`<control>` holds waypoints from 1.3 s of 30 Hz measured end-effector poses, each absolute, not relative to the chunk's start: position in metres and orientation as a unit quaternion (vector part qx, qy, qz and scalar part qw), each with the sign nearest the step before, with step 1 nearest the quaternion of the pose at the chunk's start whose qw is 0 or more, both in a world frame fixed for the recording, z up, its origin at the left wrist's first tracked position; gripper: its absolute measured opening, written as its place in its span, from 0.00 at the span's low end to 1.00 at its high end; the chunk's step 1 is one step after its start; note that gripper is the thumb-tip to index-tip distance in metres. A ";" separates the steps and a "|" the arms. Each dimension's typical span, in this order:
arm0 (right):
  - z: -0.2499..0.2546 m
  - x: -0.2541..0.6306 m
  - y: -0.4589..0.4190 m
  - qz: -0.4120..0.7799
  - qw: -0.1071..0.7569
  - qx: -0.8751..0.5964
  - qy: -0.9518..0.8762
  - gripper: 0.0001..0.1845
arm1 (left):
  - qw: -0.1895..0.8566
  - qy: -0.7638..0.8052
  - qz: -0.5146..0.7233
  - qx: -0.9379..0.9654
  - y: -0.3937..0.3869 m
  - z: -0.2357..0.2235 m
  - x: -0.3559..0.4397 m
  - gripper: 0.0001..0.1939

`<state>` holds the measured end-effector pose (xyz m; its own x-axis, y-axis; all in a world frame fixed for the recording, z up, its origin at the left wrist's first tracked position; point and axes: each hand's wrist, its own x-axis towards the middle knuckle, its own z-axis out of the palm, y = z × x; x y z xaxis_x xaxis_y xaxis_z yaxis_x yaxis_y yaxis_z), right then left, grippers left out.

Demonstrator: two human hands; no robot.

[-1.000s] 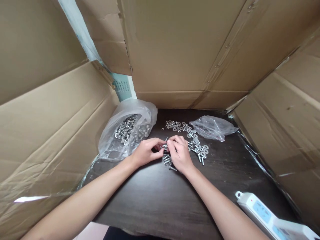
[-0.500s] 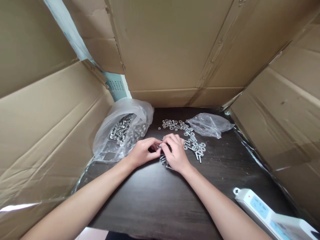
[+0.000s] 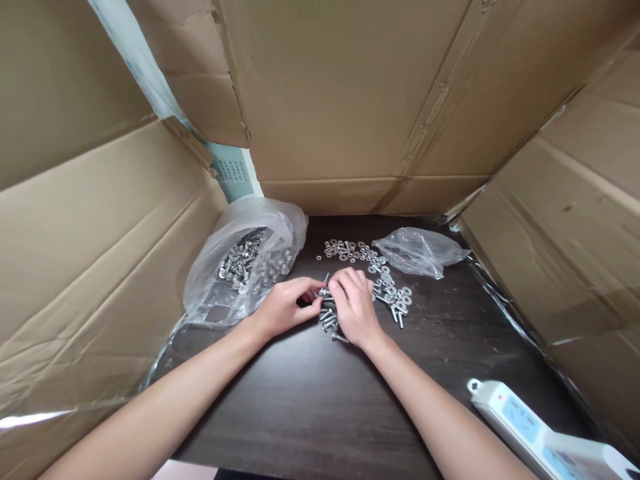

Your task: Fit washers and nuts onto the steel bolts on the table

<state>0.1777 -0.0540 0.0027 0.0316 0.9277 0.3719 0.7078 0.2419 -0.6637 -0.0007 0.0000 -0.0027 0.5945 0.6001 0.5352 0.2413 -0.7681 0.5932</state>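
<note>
Over the dark table my left hand [image 3: 287, 304] is closed in a pinch. At its fingertips shows a small metal bolt [image 3: 324, 292], which seems to carry a washer or nut. My right hand [image 3: 354, 305] is right beside it, fingers curled down over loose hardware; what they hold, if anything, is hidden. Between and below the hands lie several loose bolts [image 3: 329, 319]. Just right of my right hand spreads a pile of bolts and flat washers [image 3: 395, 295]. Farther back are more nuts and washers [image 3: 345, 249].
A clear plastic bag [image 3: 200, 283] full of small bolts lies open at the left. Another clear bag [image 3: 420, 252], crumpled, lies at the back right. Cardboard walls [image 3: 350, 100] enclose the dark table [image 3: 300, 407] on three sides. A white power strip [image 3: 543, 427] is at the front right.
My right hand has drawn slightly away to the right from the left fingertips, its fingers now curled lower. More of the bolt and the loose bolts between the hands shows.
</note>
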 end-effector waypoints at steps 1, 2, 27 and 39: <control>0.003 0.178 -0.054 0.141 0.395 -0.596 -0.685 0.10 | 0.238 0.242 0.379 0.861 0.000 -0.003 -0.001 0.11; 0.004 0.178 -0.055 0.142 0.393 -0.588 -0.692 0.07 | 0.239 0.239 0.381 0.861 0.000 -0.003 0.000 0.11; 0.000 0.182 -0.052 0.168 0.425 -0.544 -0.703 0.11 | 0.240 0.233 0.382 0.862 -0.001 -0.001 0.001 0.11; -0.003 0.183 -0.054 0.130 0.396 -0.565 -0.712 0.06 | 0.249 0.239 0.389 0.854 -0.001 -0.003 0.002 0.11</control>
<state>0.1830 -0.0535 -0.0026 -0.0477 0.9073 0.4179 0.7019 0.3281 -0.6322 0.0017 -0.0015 -0.0026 0.5831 0.6023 0.5452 0.2141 -0.7613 0.6120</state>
